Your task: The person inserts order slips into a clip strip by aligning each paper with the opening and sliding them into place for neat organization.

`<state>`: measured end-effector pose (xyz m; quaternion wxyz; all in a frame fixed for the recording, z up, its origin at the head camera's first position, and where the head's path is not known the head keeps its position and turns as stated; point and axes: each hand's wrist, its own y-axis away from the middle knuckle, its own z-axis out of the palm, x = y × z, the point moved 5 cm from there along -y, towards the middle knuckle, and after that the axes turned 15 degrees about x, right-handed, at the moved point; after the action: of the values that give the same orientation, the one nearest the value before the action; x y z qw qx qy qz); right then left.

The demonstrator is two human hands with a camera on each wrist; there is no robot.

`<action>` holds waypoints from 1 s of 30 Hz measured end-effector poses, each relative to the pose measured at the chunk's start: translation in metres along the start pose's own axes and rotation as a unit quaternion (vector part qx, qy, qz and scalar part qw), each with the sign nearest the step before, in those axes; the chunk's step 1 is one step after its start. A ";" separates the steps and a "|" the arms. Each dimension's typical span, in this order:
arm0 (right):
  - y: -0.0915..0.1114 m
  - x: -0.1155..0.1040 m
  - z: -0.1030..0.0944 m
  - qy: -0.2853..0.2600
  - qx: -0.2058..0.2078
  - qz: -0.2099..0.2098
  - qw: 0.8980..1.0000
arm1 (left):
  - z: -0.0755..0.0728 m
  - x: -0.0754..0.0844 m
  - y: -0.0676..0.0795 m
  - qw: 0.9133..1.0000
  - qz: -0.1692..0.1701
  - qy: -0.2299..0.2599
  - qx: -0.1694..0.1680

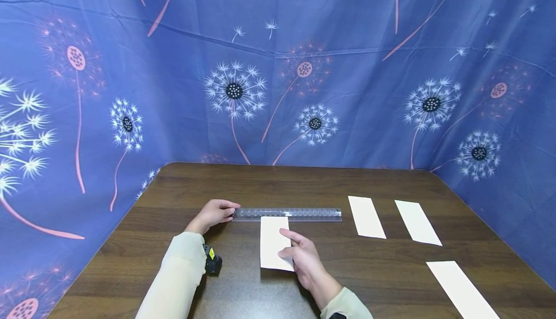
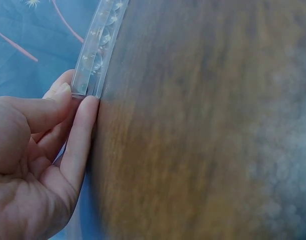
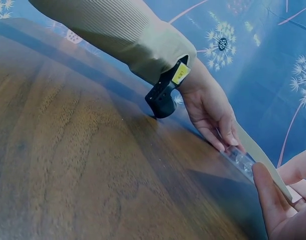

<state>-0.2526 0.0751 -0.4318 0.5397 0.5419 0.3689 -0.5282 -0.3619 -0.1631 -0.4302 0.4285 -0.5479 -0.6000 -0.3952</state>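
My left hand pinches the left end of a long clear plastic strip, which lies crosswise over the table. Round shapes line the strip in the left wrist view, where the thumb and fingers close about its end. Nearer to me, my right hand holds a white card by its right edge, between thumb and fingers. The card's top edge meets the strip's front edge in the head view. From the right wrist, the card appears nearly edge-on beside the strip.
On the right side of the brown wooden table lie a white card, a second white card and, nearer me, a third white card. A blue flowered cloth hangs behind the table and along its sides.
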 end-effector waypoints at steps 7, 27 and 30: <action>-0.001 0.001 0.005 0.011 0.001 -0.004 1.000 | -0.001 0.000 0.000 1.000 0.000 -0.012 0.010; -0.002 0.004 0.015 0.000 -0.008 0.010 1.000 | 0.000 0.000 0.000 1.000 0.000 -0.011 0.013; -0.001 0.004 0.017 0.002 -0.007 0.010 1.000 | 0.000 0.001 0.001 1.000 0.000 -0.008 0.013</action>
<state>-0.2560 0.0580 -0.4335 0.5482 0.5427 0.3681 -0.5192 -0.3612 -0.1630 -0.4295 0.4309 -0.5456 -0.6081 -0.3832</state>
